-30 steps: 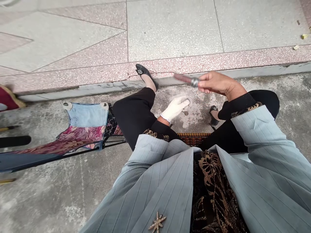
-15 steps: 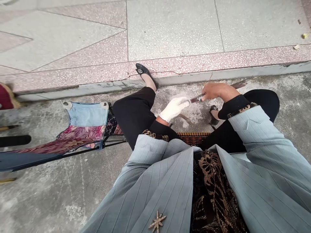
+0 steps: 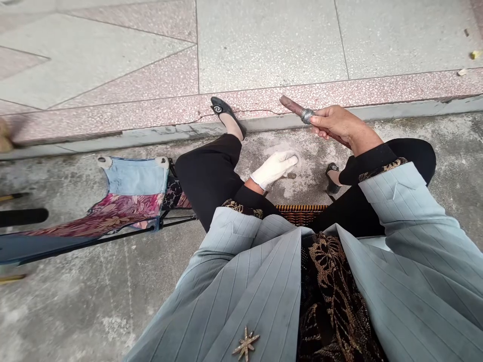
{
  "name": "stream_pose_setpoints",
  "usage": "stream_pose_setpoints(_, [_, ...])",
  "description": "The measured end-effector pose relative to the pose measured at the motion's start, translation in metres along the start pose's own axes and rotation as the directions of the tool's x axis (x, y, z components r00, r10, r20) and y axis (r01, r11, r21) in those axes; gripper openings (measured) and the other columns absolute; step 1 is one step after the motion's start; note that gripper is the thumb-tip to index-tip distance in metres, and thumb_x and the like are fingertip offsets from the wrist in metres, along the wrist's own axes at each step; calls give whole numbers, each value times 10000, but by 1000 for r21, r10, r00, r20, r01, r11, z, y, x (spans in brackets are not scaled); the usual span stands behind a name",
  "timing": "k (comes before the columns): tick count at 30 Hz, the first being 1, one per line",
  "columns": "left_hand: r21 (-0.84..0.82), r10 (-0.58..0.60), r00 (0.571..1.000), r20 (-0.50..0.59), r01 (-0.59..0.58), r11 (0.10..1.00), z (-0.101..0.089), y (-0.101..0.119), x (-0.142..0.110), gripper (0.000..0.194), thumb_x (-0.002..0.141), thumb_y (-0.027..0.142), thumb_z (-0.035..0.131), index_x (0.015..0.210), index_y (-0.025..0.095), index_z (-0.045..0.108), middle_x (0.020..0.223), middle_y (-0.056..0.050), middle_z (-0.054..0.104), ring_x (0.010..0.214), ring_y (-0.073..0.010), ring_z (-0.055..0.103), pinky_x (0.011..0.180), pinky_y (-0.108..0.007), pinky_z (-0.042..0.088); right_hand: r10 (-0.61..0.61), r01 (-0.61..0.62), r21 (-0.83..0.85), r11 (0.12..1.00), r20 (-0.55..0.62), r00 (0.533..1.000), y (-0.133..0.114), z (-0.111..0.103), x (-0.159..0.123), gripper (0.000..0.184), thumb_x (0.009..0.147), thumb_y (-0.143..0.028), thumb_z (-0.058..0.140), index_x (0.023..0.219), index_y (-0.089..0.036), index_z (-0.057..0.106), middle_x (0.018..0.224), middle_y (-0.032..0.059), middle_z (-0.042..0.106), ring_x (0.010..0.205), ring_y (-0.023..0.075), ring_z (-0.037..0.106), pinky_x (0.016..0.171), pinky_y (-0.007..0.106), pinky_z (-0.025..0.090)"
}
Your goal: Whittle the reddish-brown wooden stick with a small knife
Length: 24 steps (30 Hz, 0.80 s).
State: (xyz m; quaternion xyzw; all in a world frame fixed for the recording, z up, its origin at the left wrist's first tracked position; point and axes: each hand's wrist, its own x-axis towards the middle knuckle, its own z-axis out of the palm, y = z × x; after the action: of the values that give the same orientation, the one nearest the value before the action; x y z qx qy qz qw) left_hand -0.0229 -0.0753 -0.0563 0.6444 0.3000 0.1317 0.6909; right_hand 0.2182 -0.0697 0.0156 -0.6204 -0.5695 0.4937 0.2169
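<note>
The bare right hand (image 3: 337, 125) has its fingers and thumb clamped on a rounded, reddish-brown stick (image 3: 292, 106) that looks like wood. A tight coil of silver wire (image 3: 307, 116) wraps the stick right beside those fingertips, and the bare end slants out past them, up and to the left, in front of the edge of a pink speckled stone step (image 3: 151, 111).

Below and to the left of the right fingers, well apart from them, is the left hand (image 3: 274, 168) in a white knitted glove, low over the worn grey concrete ground (image 3: 162, 286). Its fingers are curled in with the thumb alongside; whether they are clamped on anything I cannot tell. A small, dull brown stub (image 3: 291, 176) shows just under the gloved fingertips, most of it hidden.

A black shoe with a round ornament (image 3: 223, 106) rests on the step edge beyond the gloved fingers, up and to their left; its mate, a second black shoe (image 3: 332, 188), is to their right, below the bare fingers. Nearer the body than both sets of fingers, a woven brown-and-black panel (image 3: 302, 215) shows between black trousers (image 3: 207, 173). Well to the left of the gloved fingers stands a folding seat of pale blue denim and red floral cloth (image 3: 126, 203).
</note>
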Motion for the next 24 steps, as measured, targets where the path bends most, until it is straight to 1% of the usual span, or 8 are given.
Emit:
stream_pose_setpoints(6, [107, 8, 1000, 21, -10, 994, 2, 3, -2, 374, 911, 489, 551, 784, 145, 621, 589, 15, 505, 478, -75, 406, 464, -209, 317, 184, -218, -505, 835, -117, 976, 1, 10, 17, 429, 919, -506, 586, 1022, -108, 707, 854, 113, 668, 747, 196, 602, 662, 314, 418])
stream_pose_setpoints(10, [322, 90, 995, -43, -72, 944, -1, 3, -3, 331, 894, 437, 540, 783, 143, 643, 730, -23, 619, 702, -143, 559, 685, -268, 453, 313, -144, -745, 651, 90, 946, -1, 17, 15, 367, 886, -433, 637, 1023, -105, 728, 921, 160, 690, 828, 267, 629, 701, 355, 422])
stream_pose_setpoints(13, [355, 137, 986, -99, -94, 930, -3, 1, -3, 319, 884, 433, 541, 867, 143, 673, 882, -41, 686, 872, -185, 609, 858, -317, 463, 486, -50, -703, 710, 438, 756, -1, 16, 9, 318, 838, -435, 711, 930, -133, 749, 757, 89, 673, 700, 204, 607, 693, 333, 422])
stream_pose_setpoints(15, [297, 146, 979, -144, -98, 950, -4, -2, -1, 327, 871, 452, 564, 892, 144, 673, 928, -51, 698, 890, -184, 614, 879, -320, 460, 455, -21, -571, 821, 632, 627, -3, 12, 3, 339, 811, -469, 737, 944, -157, 752, 689, 29, 643, 629, 150, 564, 672, 302, 416])
stream_pose_setpoints(16, [248, 143, 977, -156, -101, 964, -5, -4, 0, 337, 861, 469, 582, 894, 146, 668, 914, -52, 694, 853, -173, 610, 841, -309, 467, 390, -11, -487, 873, 685, 615, -6, 8, 0, 375, 800, -501, 741, 971, -168, 749, 682, 9, 636, 614, 132, 548, 663, 288, 413])
stream_pose_setpoints(17, [183, 139, 976, -167, -108, 977, -5, -6, 1, 353, 852, 494, 597, 886, 147, 659, 868, -48, 680, 782, -154, 594, 773, -293, 469, 304, 0, -395, 918, 707, 639, -9, 4, -3, 420, 790, -542, 736, 996, -177, 745, 686, -3, 634, 606, 119, 535, 655, 277, 410])
stream_pose_setpoints(20, [-39, 123, 980, -154, -131, 991, -4, -8, 4, 411, 855, 563, 608, 837, 153, 622, 694, -7, 582, 559, -92, 465, 558, -246, 383, 15, 32, -76, 997, 549, 836, -17, -6, -13, 514, 786, -652, 686, 986, -180, 715, 698, -13, 622, 580, 93, 490, 614, 252, 395])
stream_pose_setpoints(24, [-128, 118, 990, -79, -127, 984, -1, -1, 1, 402, 891, 549, 606, 804, 157, 610, 563, 39, 457, 470, -67, 377, 478, -229, 286, -39, 7, 123, 992, 262, 964, -20, -8, -17, 549, 770, -719, 660, 781, -171, 629, 640, -8, 568, 560, 92, 448, 564, 249, 375])
